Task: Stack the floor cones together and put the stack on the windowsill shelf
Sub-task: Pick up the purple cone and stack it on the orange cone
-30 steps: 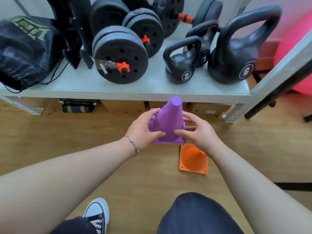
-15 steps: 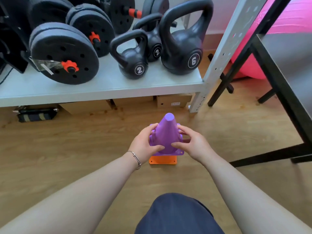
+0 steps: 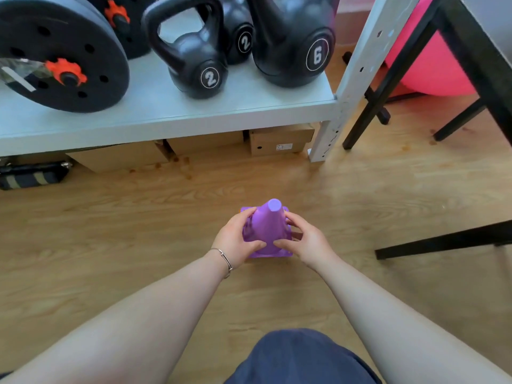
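From the head view, the left hand [image 3: 235, 239] and right hand [image 3: 304, 241] are both closed around the purple cone [image 3: 270, 231], fingers curled on its flanks, upright and low over the wooden floor [image 3: 138, 231] at six o'clock from the shelf [image 3: 166, 112] of kettlebells [image 3: 194, 65]. To seat it well, I'd judge: press straight down, bases squared. Half a second ago an orange base showed beneath; now it is covered.

A purple cone [image 3: 270, 228] is gripped upright on the wooden floor [image 3: 110, 231] by the left hand [image 3: 235, 239] and right hand [image 3: 307, 241]; kettlebells [image 3: 194, 59] are seen on the grey shelf [image 3: 194, 112] beyond.
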Action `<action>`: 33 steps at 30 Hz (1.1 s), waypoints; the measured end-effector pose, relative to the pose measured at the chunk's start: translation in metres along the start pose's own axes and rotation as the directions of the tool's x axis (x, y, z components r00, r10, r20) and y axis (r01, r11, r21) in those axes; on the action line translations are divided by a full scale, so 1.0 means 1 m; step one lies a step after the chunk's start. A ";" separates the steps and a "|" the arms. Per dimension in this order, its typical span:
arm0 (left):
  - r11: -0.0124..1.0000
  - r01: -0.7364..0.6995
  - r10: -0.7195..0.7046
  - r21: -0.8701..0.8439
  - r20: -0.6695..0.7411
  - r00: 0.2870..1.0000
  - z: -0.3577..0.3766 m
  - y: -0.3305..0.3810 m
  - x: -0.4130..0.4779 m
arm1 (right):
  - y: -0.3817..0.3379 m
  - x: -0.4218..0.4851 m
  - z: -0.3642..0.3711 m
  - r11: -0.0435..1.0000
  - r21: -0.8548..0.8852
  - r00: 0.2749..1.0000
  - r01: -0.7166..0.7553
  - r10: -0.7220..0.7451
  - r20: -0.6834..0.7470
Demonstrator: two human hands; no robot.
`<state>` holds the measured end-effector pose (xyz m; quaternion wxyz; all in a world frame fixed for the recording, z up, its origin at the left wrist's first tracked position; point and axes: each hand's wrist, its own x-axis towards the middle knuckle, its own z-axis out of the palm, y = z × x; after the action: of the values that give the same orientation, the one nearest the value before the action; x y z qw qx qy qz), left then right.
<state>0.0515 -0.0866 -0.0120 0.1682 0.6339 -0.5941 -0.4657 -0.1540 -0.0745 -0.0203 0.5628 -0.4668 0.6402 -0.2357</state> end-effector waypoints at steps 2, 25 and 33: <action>1.000 0.012 -0.012 0.000 0.000 1.000 0.001 -0.006 0.003 | 0.006 0.005 0.006 1.000 0.006 1.000 -0.004 0.004 0.002; 0.977 0.161 -0.176 0.141 0.097 0.980 0.006 -0.027 0.033 | 0.002 0.035 0.006 0.973 -0.206 0.987 -0.101 0.124 0.100; 0.864 0.503 -0.498 -0.020 0.101 0.861 0.004 -0.037 0.039 | -0.002 0.052 0.013 0.902 -0.295 0.948 -0.317 0.287 -0.141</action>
<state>0.0652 -0.1116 -0.0573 0.0283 0.7400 -0.4057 -0.5357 -0.1379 -0.1177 -0.0483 0.4802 -0.4339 0.7597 -0.0627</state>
